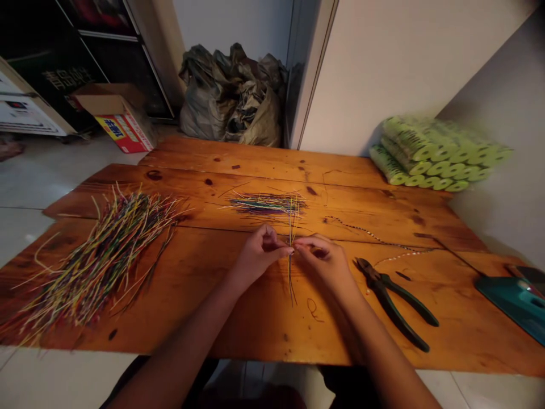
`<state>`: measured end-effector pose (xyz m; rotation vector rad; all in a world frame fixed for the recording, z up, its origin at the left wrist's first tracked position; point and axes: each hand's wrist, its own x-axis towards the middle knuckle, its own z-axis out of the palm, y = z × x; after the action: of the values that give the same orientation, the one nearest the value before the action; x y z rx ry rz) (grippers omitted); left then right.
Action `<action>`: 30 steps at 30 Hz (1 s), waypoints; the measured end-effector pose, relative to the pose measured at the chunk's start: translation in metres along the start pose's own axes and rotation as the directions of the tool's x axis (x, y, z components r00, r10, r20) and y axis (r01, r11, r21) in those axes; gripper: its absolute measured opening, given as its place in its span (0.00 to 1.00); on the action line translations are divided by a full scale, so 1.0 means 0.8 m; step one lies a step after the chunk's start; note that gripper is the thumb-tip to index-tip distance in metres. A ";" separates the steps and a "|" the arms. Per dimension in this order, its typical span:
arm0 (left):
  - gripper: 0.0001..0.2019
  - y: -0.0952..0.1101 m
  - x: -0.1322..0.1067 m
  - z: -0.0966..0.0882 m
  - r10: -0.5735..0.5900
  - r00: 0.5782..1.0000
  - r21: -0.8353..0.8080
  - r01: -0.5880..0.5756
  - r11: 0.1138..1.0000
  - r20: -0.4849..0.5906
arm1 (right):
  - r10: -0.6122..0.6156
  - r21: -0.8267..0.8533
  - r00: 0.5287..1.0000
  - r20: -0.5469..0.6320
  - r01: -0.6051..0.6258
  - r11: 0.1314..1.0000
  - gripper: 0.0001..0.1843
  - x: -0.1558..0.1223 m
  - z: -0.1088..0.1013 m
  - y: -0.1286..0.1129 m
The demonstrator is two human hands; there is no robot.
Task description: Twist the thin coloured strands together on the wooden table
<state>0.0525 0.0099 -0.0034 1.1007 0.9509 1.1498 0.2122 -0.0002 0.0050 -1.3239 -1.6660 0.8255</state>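
My left hand (259,255) and my right hand (324,258) meet at the middle of the wooden table (264,324), fingers pinched together. Between them they grip a thin bundle of coloured wires (292,238) that stands upright, its ends reaching above and below the fingers. Just behind the hands lies a small flat pile of coloured wires (268,203). A big loose heap of coloured wires (97,255) spreads over the table's left side. Dark-handled pliers (394,295) lie on the table right of my right hand.
A twisted wire strand (374,238) runs across the table to the right. A teal object (515,301) sits at the right edge. Green rolls (438,153) are stacked by the wall at the back right. A cardboard box (117,116) and a crumpled sack (232,96) stand on the floor behind.
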 end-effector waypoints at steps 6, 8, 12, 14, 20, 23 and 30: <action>0.17 0.000 0.001 0.000 -0.078 0.996 -0.043 0.081 0.996 0.047 | 0.206 0.413 0.959 0.196 -0.271 0.870 0.09 -0.002 0.003 0.004; 0.17 0.002 0.001 0.000 -0.097 0.993 -0.049 0.100 0.994 0.070 | 0.262 0.518 0.924 0.281 -0.375 0.769 0.09 -0.002 0.004 0.006; 0.15 0.005 0.000 -0.001 -0.142 0.982 -0.067 0.151 0.986 0.125 | 0.332 0.613 0.859 0.389 -0.511 0.602 0.08 -0.002 0.007 0.007; 0.15 0.006 -0.002 -0.002 -0.150 0.977 -0.074 0.163 0.984 0.152 | 0.331 0.613 0.846 0.418 -0.532 0.584 0.07 -0.002 0.007 0.007; 0.13 0.004 -0.010 0.000 -0.169 0.967 -0.109 0.192 0.975 0.192 | 0.190 0.626 0.907 0.376 -0.400 0.669 0.04 -0.005 0.004 0.005; 0.13 0.004 -0.013 0.000 -0.196 0.960 -0.128 0.224 0.966 0.199 | 0.195 0.662 0.920 0.340 -0.382 0.644 0.06 -0.007 0.006 0.005; 0.14 0.009 -0.015 0.001 -0.216 0.956 -0.186 0.253 0.949 0.198 | 0.226 0.743 0.933 0.279 -0.359 0.564 0.05 -0.008 0.017 0.004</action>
<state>0.0495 -0.0015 0.0037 0.8756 0.7801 0.9182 0.2018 -0.0055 -0.0053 -0.8936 -0.9353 1.6704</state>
